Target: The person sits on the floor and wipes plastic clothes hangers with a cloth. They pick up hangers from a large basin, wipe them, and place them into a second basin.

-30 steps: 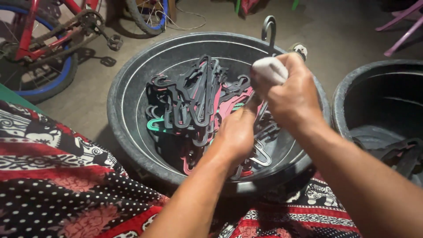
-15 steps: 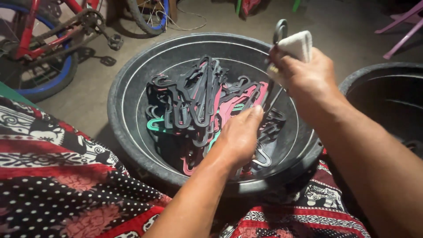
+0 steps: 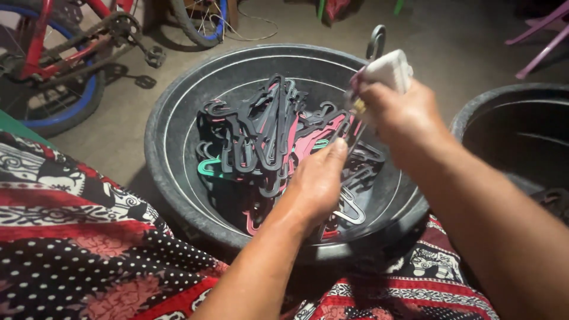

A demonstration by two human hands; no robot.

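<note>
**Wiping a hanger over the basin**

The right hand (image 3: 403,112) has its fingers (image 3: 370,98) closed around a folded white cloth (image 3: 388,68), pressed against the neck of a dark plastic hanger (image 3: 376,40) whose hook pokes up just above the cloth. The left hand (image 3: 317,184) sits lower and nearer, fingers curled shut on the bottom part of the same hanger, steadying it over the heap; the exact contact is hidden behind the knuckles.

Below both hands lies a pile of plastic hangers (image 3: 267,136), mostly black, with some pink and one green at the left edge, tangled together in a large black round basin (image 3: 172,118). A second black basin (image 3: 510,124) stands just to the right, partly out of view, with a few dark hangers in its bottom. The near rim of the first basin rests against a red, black and white patterned cloth (image 3: 77,237) over the person's lap. On the far left of the concrete floor (image 3: 450,41) stands a bicycle (image 3: 65,53) with a red frame and blue-rimmed tyres.

As a judgement, the step in hand is rubbing the held hanger clean with the cloth, working near the hook. The next stroke calls for the left hand to hold firm while the cloth slides along the hanger's arm, keeping its pinch so it does not slip off.
</note>
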